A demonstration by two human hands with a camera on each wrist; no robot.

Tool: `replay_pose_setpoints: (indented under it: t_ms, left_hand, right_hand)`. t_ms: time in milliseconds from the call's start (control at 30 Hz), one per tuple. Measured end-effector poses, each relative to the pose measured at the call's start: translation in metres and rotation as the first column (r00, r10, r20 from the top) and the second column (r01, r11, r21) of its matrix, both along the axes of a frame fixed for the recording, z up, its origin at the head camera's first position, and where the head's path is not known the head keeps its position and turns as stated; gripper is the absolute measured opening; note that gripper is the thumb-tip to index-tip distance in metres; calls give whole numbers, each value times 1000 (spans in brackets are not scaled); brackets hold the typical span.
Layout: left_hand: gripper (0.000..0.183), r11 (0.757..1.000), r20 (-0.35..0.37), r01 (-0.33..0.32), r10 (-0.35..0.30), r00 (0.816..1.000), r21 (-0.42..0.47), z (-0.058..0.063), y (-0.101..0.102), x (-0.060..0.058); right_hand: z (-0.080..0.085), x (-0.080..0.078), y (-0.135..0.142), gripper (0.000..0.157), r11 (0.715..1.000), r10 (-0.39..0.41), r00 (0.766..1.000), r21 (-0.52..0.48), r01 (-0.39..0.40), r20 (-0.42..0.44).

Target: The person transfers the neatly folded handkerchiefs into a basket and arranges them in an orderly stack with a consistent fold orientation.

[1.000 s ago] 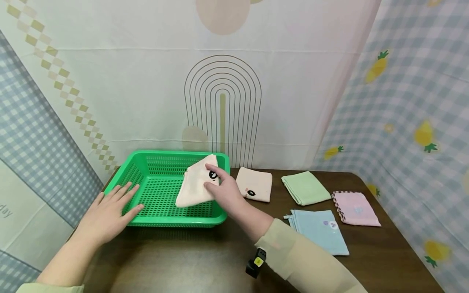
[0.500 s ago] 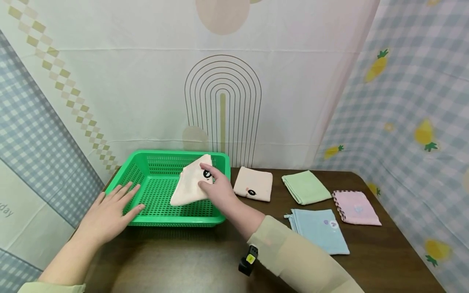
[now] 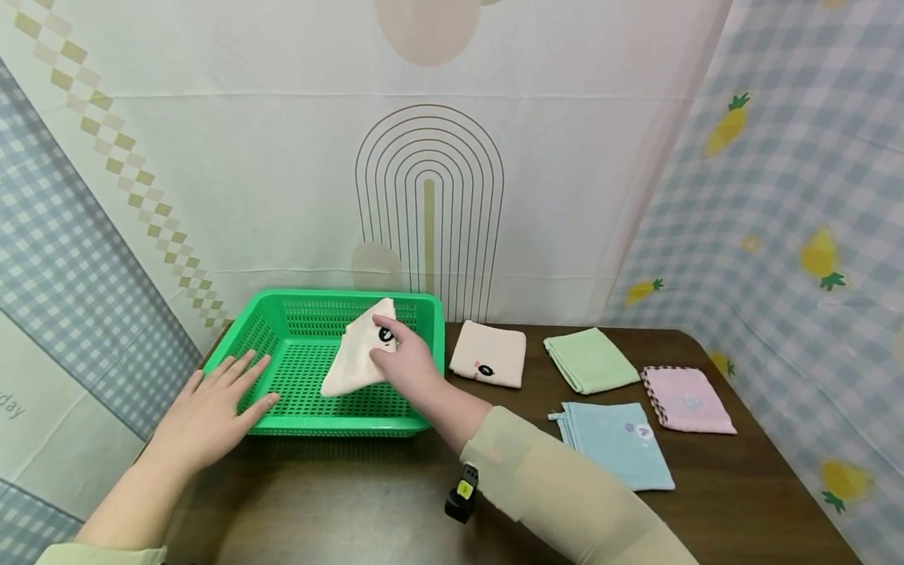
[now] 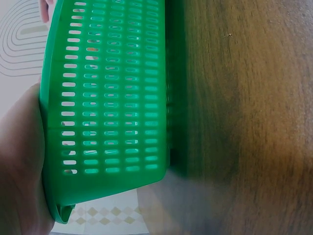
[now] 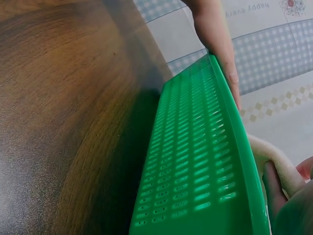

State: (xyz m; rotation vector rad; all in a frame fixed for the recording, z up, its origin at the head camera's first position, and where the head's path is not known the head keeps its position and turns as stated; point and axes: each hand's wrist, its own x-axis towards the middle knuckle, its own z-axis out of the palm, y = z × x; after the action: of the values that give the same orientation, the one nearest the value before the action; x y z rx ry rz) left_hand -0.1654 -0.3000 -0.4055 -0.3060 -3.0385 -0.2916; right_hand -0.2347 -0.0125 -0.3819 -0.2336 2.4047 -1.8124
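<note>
My right hand [image 3: 410,362] pinches a folded pale pink towel [image 3: 353,357] with a black embroidered mark, tilted over the right half of a green plastic basket [image 3: 332,424]. In the right wrist view the towel [image 5: 276,154] shows just past the basket's rim, with fingers wrapped at its edge. My left hand [image 3: 212,412] lies with fingers straight and spread on the basket's left front rim. The left wrist view has that hand [image 4: 22,152] against the rim of the slotted basket wall [image 4: 107,103]. The basket's visible floor is bare mesh.
Right of the basket lie a second pale pink towel [image 3: 489,353], a green towel [image 3: 592,361], a blue towel [image 3: 616,443] and a pink towel with a checked edge [image 3: 688,400], all folded on the dark wooden table [image 3: 339,502]. A patterned cloth backdrop [image 3: 297,196] stands behind.
My right hand has carried the pale pink towel a little to the left over the basket. My left hand stays in place on the rim.
</note>
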Motion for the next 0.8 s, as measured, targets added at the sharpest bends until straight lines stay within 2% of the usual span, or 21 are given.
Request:
replay_pose_setpoints:
  t_ms: [233,533,800]
  left_hand:
    - [76,1000,-10,0,0,1000,-14,1,1,0]
    - [77,1000,-5,-3,3,1000,-11,2,1,1]
    - [77,1000,-7,-3,3,1000,-13,0,1,0]
  right_hand:
    - [-2,-4,-8,54,1000,4,1000,27,-4,18]
    - [-10,-9,-19,55,1000,-22,996,19,21,83]
    - [-13,-11,-24,60,999,-15,997,42,12,77]
